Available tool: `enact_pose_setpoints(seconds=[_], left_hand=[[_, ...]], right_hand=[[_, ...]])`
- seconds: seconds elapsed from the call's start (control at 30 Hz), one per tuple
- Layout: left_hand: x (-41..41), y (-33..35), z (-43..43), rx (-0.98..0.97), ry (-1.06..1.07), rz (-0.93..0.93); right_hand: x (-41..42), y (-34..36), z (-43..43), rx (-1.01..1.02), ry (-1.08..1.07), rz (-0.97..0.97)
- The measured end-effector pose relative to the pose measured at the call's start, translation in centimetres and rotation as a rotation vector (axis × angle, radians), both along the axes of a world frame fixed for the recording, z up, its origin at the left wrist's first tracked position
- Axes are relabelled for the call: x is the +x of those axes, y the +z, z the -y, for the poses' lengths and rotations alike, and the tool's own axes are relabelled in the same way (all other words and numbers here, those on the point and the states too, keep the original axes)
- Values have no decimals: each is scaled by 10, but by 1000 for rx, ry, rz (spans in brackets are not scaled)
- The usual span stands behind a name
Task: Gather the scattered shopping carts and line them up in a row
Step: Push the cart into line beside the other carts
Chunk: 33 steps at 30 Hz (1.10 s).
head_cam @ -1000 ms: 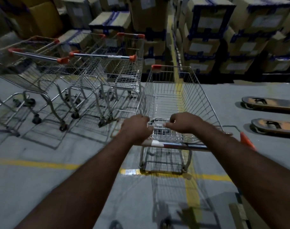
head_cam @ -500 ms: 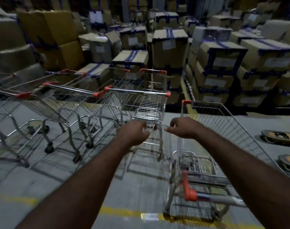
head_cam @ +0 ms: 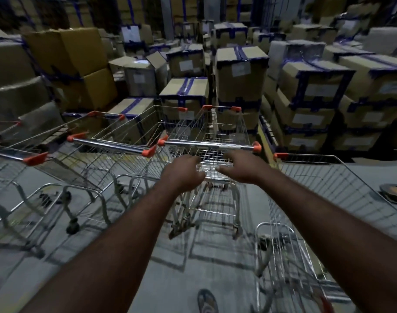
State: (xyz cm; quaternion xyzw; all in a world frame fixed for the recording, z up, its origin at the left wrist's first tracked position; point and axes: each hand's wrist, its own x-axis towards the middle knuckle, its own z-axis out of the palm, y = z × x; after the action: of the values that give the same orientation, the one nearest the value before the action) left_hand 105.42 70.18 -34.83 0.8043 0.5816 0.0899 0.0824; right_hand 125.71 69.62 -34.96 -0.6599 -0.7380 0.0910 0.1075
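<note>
Middle cart (head_cam: 215, 134) dead ahead, nose toward the boxes (head_cam: 240, 73), its handle (head_cam: 208, 144) square across the view. Both arms are stretched out at it. The left hand (head_cam: 184, 175) and right hand (head_cam: 240, 168) hover just short of the bar, near each other at its centre, fingers loosely bent and gripping nothing. That's a two-handed set-up, I'd say, meant for a straight shove with no swerve. Just beside it, the left carts (head_cam: 111, 145) stand side by side with their handles facing this way but skewed, so the row looks rough rather than even. The right cart (head_cam: 328, 181) sits nearer the person, apart from the others and turned at an angle; it looks not yet squared in. Grey floor (head_cam: 147, 279) underneath, and a foot (head_cam: 207, 300) shows at the bottom edge. Next call, as I read it: clamp onto that bar and straighten this cart against its neighbour.
</note>
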Motion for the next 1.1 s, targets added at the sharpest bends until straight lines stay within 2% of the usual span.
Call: enact_pose_setpoints(seconds=[0.3, 0.5, 0.63, 0.73, 0.87, 1.1], left_hand=[[-24, -43, -164, -59, -9, -126], [-7, -84, -272, -75, -46, -223], [-7, -112, -307, -134, -39, -293], [-5, -124, -319, -115, -65, -276], [4, -124, -322, -150, -81, -198], [-2, -121, -281, -201, -147, -83]], right_hand=[[15, -59, -173, -54, -87, -55], [35, -117, -253, -170, -193, 75], [34, -129, -266, -90, -242, 240], [46, -126, -269, -79, -229, 200], [61, -115, -267, -188, -237, 148], [61, -108, -218, -232, -256, 114]])
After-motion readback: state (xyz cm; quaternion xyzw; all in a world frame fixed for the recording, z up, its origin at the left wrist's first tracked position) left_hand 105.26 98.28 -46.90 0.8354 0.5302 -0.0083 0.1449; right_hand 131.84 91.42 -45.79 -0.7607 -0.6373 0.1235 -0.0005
